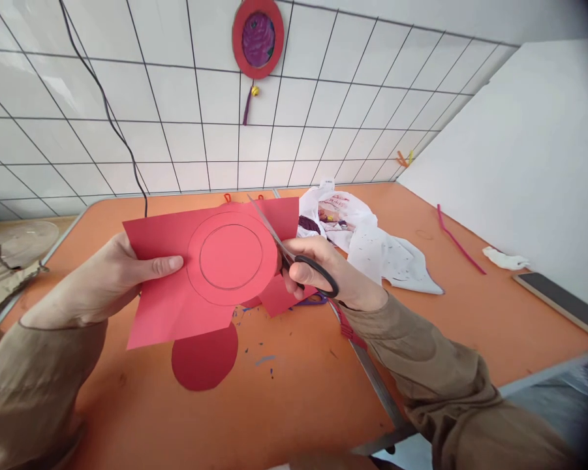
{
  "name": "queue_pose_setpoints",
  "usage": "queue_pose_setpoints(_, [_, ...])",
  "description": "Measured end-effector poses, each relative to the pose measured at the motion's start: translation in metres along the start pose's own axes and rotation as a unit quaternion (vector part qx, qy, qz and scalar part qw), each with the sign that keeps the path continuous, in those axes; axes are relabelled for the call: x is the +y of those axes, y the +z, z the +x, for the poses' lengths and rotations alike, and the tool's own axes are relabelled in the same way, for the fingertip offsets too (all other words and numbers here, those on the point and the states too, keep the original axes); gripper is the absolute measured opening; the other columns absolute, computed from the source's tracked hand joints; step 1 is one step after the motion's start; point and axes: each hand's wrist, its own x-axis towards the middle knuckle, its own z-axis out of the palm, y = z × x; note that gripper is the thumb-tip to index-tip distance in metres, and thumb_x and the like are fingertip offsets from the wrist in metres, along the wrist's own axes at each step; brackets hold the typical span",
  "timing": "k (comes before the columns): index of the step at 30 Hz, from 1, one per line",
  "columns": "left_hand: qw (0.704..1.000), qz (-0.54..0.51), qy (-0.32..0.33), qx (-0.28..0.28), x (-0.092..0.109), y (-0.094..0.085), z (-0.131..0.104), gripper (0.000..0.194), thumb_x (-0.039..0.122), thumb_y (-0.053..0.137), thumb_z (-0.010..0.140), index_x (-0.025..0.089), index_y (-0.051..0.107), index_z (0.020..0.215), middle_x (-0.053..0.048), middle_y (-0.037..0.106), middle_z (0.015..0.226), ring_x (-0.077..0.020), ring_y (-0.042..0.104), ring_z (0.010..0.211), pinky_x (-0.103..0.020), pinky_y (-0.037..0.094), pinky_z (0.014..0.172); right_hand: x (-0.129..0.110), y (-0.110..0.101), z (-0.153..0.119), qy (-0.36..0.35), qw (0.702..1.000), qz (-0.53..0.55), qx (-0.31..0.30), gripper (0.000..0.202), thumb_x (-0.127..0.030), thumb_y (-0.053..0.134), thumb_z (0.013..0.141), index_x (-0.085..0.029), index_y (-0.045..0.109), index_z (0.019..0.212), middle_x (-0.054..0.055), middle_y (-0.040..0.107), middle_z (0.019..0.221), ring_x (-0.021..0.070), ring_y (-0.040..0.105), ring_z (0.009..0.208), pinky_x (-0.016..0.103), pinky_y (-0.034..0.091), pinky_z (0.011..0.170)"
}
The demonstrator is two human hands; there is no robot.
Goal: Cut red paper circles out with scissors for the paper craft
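Observation:
My left hand (115, 277) grips the left edge of a sheet of red paper (161, 300), thumb on top. Two pencilled rings, one inside the other, are drawn on the sheet. In my right hand (323, 264) is a pair of black-handled scissors (318, 271), with fingers in the loops. The blades sit at the right side of the outer ring, where the paper is partly cut along the line. Below the sheet a dark red paper disc (205, 359) lies on the orange table (294, 418). A red offcut (284, 300) rests behind my right hand.
White plastic bags (347, 215) and crumpled white paper (396, 258) lie at the back right. Further right are a magenta pipe cleaner (457, 238) and a dark flat bar (562, 303). A round red ornament (258, 39) hangs on the tiled wall.

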Motion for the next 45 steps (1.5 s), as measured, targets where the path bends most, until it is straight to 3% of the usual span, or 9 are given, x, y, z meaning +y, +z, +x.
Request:
queue_pose_setpoints(7, [1.000, 0.005, -0.009, -0.009, 0.0023, 0.0014, -0.0016, 0.038, 0.022, 0.078, 0.073, 0.024, 0.072, 0.110, -0.008, 0.077, 0.100, -0.0263, 0.073, 0.076, -0.039, 0.062, 0.068, 0.0021, -0.0002, 0.0002, 0.005, 1.000, 0.005, -0.002, 0.053, -0.066, 0.064, 0.074, -0.014, 0.053, 0.070, -0.002, 0.052, 0.056, 0.0093, 0.053, 0.047, 0.020, 0.038, 0.043])
queue_pose_setpoints(18, [0.999, 0.011, -0.040, 0.001, 0.0033, 0.0022, -0.0023, 0.042, 0.025, 0.079, 0.071, 0.023, 0.072, 0.111, -0.011, 0.076, 0.102, -0.0256, 0.073, 0.070, -0.034, 0.061, 0.062, 0.0006, 0.0005, -0.0002, 0.011, 1.000, 0.005, 0.005, 0.052, -0.066, 0.064, 0.074, -0.015, 0.052, 0.069, -0.002, 0.051, 0.054, 0.0104, 0.052, 0.046, 0.020, 0.037, 0.042])
queue_pose_setpoints(25, [1.000, 0.007, -0.001, -0.002, 0.0020, 0.0019, -0.0008, 0.036, 0.021, 0.078, 0.073, 0.027, 0.073, 0.108, -0.006, 0.077, 0.099, -0.0242, 0.073, 0.074, -0.034, 0.062, 0.065, -0.0006, -0.0002, -0.0006, 0.013, 1.000, 0.006, 0.000, 0.053, -0.065, 0.065, 0.073, -0.015, 0.050, 0.068, -0.003, 0.049, 0.054, 0.0095, 0.052, 0.045, 0.020, 0.036, 0.041])
queue_pose_setpoints(33, [1.000, 0.003, -0.011, -0.013, -0.0001, -0.0016, -0.0007, 0.041, 0.020, 0.076, 0.075, 0.024, 0.070, 0.115, -0.010, 0.076, 0.104, -0.0272, 0.074, 0.078, -0.039, 0.062, 0.069, -0.0014, 0.0005, -0.0012, 0.013, 1.000, -0.004, 0.003, 0.053, -0.066, 0.064, 0.073, -0.015, 0.049, 0.067, -0.003, 0.049, 0.054, 0.0086, 0.051, 0.044, 0.019, 0.037, 0.040])
queue_pose_setpoints(45, [1.000, 0.004, -0.019, 0.006, 0.0013, 0.0004, 0.0009, 0.036, 0.022, 0.079, 0.071, 0.024, 0.074, 0.107, -0.009, 0.078, 0.096, -0.0272, 0.074, 0.074, -0.036, 0.062, 0.062, 0.0067, -0.0045, 0.0007, 0.007, 1.000, 0.006, -0.020, 0.049, -0.061, 0.066, 0.075, -0.014, 0.053, 0.072, -0.002, 0.053, 0.055, 0.0090, 0.054, 0.045, 0.018, 0.041, 0.040])
